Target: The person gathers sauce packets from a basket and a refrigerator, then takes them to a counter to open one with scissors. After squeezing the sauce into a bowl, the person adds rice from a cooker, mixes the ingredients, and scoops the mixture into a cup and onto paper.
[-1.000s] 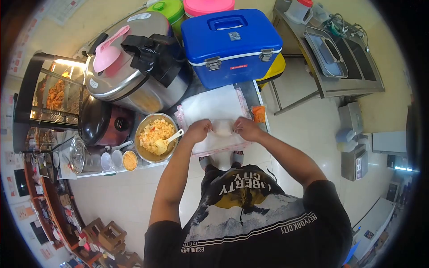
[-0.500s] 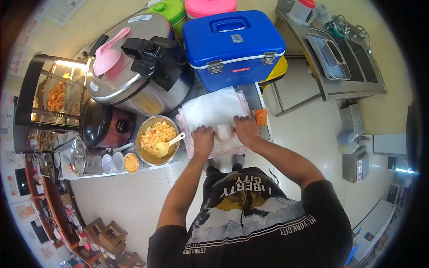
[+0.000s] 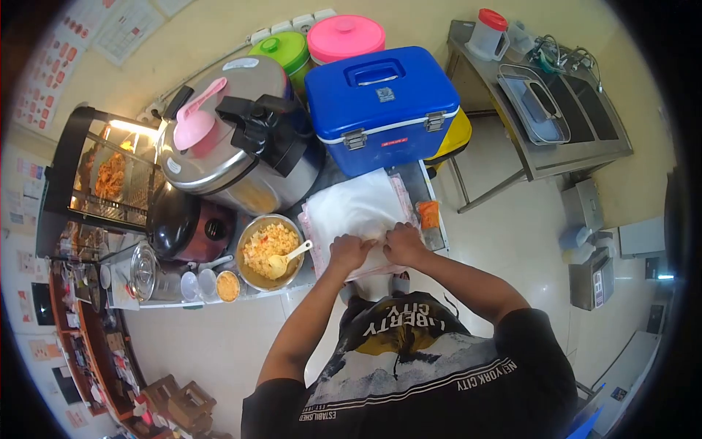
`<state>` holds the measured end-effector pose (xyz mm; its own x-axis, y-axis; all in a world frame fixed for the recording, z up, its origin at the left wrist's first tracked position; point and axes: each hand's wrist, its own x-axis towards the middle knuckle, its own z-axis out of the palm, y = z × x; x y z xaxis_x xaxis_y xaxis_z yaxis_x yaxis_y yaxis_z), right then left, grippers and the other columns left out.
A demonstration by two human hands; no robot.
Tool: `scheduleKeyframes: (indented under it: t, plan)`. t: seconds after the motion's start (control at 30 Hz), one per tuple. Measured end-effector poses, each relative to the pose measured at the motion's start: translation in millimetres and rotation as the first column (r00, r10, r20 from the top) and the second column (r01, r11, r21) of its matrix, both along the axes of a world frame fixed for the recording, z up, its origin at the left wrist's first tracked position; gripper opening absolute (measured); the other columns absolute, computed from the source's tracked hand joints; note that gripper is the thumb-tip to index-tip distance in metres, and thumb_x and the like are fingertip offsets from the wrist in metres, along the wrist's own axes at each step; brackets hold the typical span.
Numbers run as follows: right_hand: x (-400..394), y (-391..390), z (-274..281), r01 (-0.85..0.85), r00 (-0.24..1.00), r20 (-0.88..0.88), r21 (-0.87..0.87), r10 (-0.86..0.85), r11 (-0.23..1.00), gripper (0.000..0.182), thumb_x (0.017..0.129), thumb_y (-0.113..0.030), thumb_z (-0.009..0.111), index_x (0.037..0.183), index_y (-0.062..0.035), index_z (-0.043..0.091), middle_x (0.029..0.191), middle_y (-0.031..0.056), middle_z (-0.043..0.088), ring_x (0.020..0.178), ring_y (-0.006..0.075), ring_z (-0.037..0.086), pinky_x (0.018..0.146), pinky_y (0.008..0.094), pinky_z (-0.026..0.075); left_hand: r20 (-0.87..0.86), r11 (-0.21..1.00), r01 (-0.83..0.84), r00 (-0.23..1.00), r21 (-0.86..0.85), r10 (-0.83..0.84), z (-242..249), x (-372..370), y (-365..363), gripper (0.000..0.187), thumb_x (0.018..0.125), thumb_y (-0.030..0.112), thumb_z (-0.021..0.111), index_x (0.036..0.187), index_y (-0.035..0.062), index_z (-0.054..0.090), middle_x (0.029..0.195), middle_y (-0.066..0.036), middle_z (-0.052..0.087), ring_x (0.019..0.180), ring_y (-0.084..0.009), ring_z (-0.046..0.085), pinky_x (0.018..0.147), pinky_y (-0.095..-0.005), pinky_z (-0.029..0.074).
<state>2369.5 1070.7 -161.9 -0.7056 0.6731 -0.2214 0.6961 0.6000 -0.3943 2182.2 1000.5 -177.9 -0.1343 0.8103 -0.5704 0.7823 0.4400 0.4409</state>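
A stack of white wrapping paper (image 3: 351,199) with pink-printed edges lies on the counter in front of me. At its near side, my left hand (image 3: 349,252) is closed, its fingers curled onto the top sheet. Close beside it, my right hand (image 3: 404,244) is also closed on the paper, thumb turned inward. A pale bulge under the sheet shows faintly between them; its contents are hidden. Left of the paper stands a metal bowl (image 3: 251,279) of fried rice (image 3: 268,247), with a cream-coloured rice spoon (image 3: 289,257) resting in it.
A blue cooler box (image 3: 380,110) stands behind the paper. A large steel rice container (image 3: 219,157) carries a pink ladle (image 3: 196,126) on its lid. An orange packet (image 3: 428,215) lies at right. Small cups (image 3: 208,282) line the front left edge. A metal sink table (image 3: 512,110) stands farther right.
My hands have come closer together at the paper's near side. The rounded white lump between them is now mostly covered. The camera view has tilted up slightly.
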Motion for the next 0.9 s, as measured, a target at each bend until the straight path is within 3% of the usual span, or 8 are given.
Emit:
scheduleKeyframes:
  t: [0.07, 0.17, 0.27, 0.4, 0.57, 0.67, 0.77, 0.9]
  plan:
    - [-8, 6, -7, 0.030, 0.999, -0.033, -0.087, -0.033, 0.996, 0.022, 0.080, -0.019, 0.063, 0.091, -0.0025, 0.072, 0.105, 0.0194, 0.061, 0.101, 0.0376, 0.059, 0.087, 0.0484, 0.049, 0.328, 0.965, -0.162, 0.918, -0.204, 0.223, -4, -14, 9, 0.072, 0.089, 0.063, 0.061, 0.119, -0.0033, 0.063, 0.113, -0.019, 0.062, 0.104, -0.0368, 0.063, 0.085, -0.0475, 0.053]
    - [-17, 5, -12, -0.012, 1.000, 0.001, 0.015, 0.012, 1.000, 0.023, 0.080, -0.018, 0.064, 0.094, 0.0000, 0.070, 0.106, 0.0205, 0.062, 0.100, 0.0374, 0.060, 0.088, 0.0473, 0.050, 0.627, 0.650, -0.464, 0.230, -0.602, 0.744, 0, -20, 19, 0.067, 0.092, 0.064, 0.058, 0.126, 0.0066, 0.059, 0.121, -0.013, 0.062, 0.108, -0.0277, 0.064, 0.098, -0.0407, 0.054]
    - [-20, -13, -24, -0.031, 0.980, -0.179, 0.285, 0.084, 0.958, 0.029, 0.081, -0.008, 0.059, 0.107, 0.0055, 0.066, 0.101, 0.0216, 0.061, 0.086, 0.0361, 0.059, 0.081, 0.0446, 0.051, 0.678, 0.531, -0.580, -0.050, -0.618, 0.733, -12, -2, 15, 0.059, 0.097, 0.054, 0.059, 0.131, 0.0061, 0.055, 0.121, -0.011, 0.063, 0.112, -0.0265, 0.062, 0.097, -0.0404, 0.054]
    - [-27, -22, -15, 0.143, 0.822, -0.530, -0.157, -0.206, 0.977, 0.042, 0.087, -0.010, 0.060, 0.124, 0.0078, 0.058, 0.110, 0.0183, 0.062, 0.100, 0.0316, 0.062, 0.088, 0.0410, 0.052, 0.824, 0.442, -0.703, -0.402, -0.557, 0.399, -10, 25, 2, 0.045, 0.096, 0.046, 0.065, 0.124, 0.0105, 0.059, 0.114, -0.009, 0.065, 0.106, -0.0250, 0.063, 0.090, -0.0441, 0.053]
    - [-27, -9, 58, -0.378, 0.318, -0.184, -0.924, -0.930, 0.054, 0.058, 0.093, -0.032, 0.067, 0.129, 0.0107, 0.052, 0.117, 0.0149, 0.062, 0.111, 0.0234, 0.062, 0.094, 0.0369, 0.051, 0.885, 0.510, -0.821, 0.012, -0.257, 0.465, 61, 34, -16, 0.034, 0.096, 0.028, 0.069, 0.121, 0.0075, 0.058, 0.117, -0.003, 0.065, 0.104, -0.0206, 0.061, 0.092, -0.0429, 0.048]
    - [-24, 2, 64, -0.165, 0.514, -0.307, -0.952, -0.801, 0.259, 0.060, 0.093, -0.039, 0.068, 0.125, 0.0094, 0.054, 0.115, 0.0149, 0.063, 0.104, 0.0230, 0.064, 0.091, 0.0357, 0.051, 0.931, 0.644, -0.733, 0.041, -0.218, 0.363, 84, 23, -17, 0.040, 0.087, 0.021, 0.079, 0.117, 0.0054, 0.058, 0.113, -0.007, 0.065, 0.099, -0.0190, 0.063, 0.083, -0.0359, 0.051]
    - [-15, 25, 110, -0.126, 0.933, -0.321, -0.719, -0.165, 0.683, 0.049, 0.094, -0.034, 0.069, 0.125, 0.0020, 0.055, 0.117, 0.0108, 0.064, 0.103, 0.0214, 0.063, 0.091, 0.0343, 0.050, 0.796, 0.784, -0.614, 0.519, 0.092, 0.313, 114, 13, -19, 0.042, 0.078, 0.010, 0.083, 0.112, 0.0023, 0.059, 0.105, -0.010, 0.066, 0.093, -0.0181, 0.063, 0.077, -0.0314, 0.052]
    - [-23, 24, 154, -0.256, 0.866, -0.497, -0.531, -0.052, 0.808, 0.044, 0.092, -0.033, 0.071, 0.121, -0.0028, 0.058, 0.110, 0.0096, 0.064, 0.101, 0.0192, 0.062, 0.089, 0.0330, 0.049, 0.631, 0.673, -0.581, 0.746, 0.458, 0.214, 169, 31, -23, 0.063, 0.074, 0.003, 0.082, 0.127, -0.0004, 0.048, 0.100, -0.011, 0.063, 0.091, -0.0201, 0.064, 0.077, -0.0325, 0.052]
